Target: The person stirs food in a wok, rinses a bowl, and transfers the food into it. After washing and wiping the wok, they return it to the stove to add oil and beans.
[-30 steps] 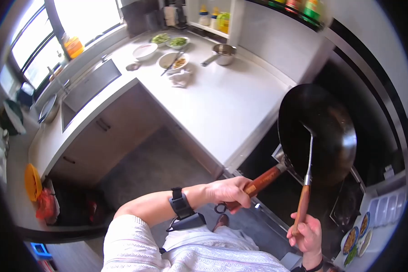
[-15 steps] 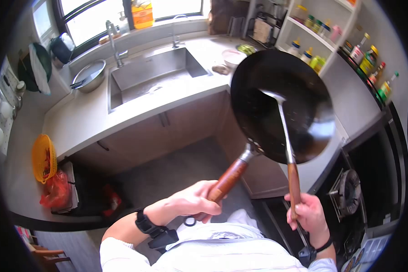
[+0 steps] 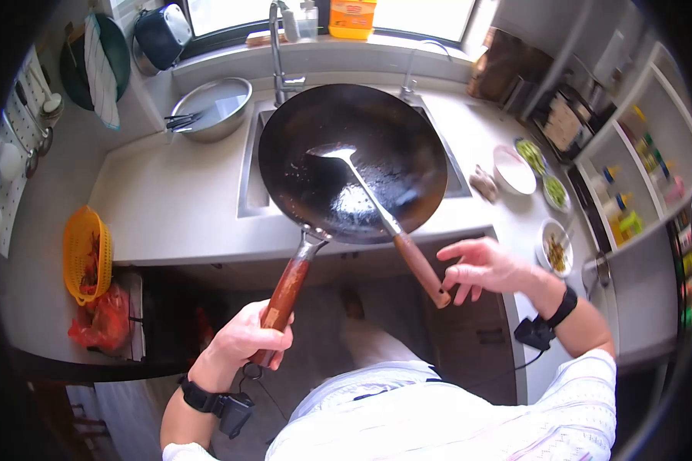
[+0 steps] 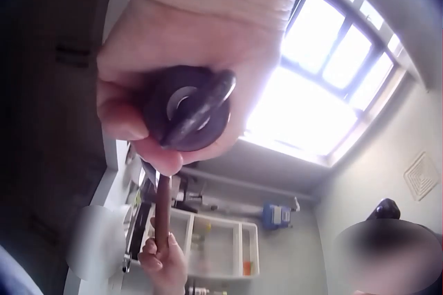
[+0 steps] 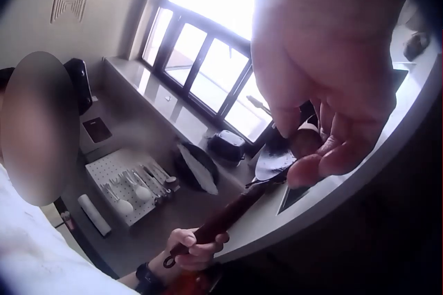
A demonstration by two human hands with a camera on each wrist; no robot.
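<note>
My left hand [image 3: 257, 338] grips the wooden handle of a dark wok [image 3: 307, 184], which I hold over the sink [image 3: 254, 201]. In the left wrist view, the handle's ringed end [image 4: 187, 108] pokes out of my fist. A wok spatula [image 3: 373, 201] leans in the wok, its metal blade inside and its wooden handle across the near rim. Beside that handle's end, my right hand [image 3: 488, 267] has its fingers spread, fingertips right by the wood. The right wrist view shows the round handle end [image 5: 304, 143] close among these fingers.
A metal basin [image 3: 227, 131] stands left of the sink, below the faucet [image 3: 275, 54] line. Bowls [image 3: 514, 169] of greens and other food line the right counter. An orange basket [image 3: 75, 253] and red bag [image 3: 104, 319] are at left. Shelves [image 3: 646, 146] stand at right.
The view has turned from the stove to the sink, with the wok carried leftward over it. My right hand's fingers have loosened from the spatula handle.
</note>
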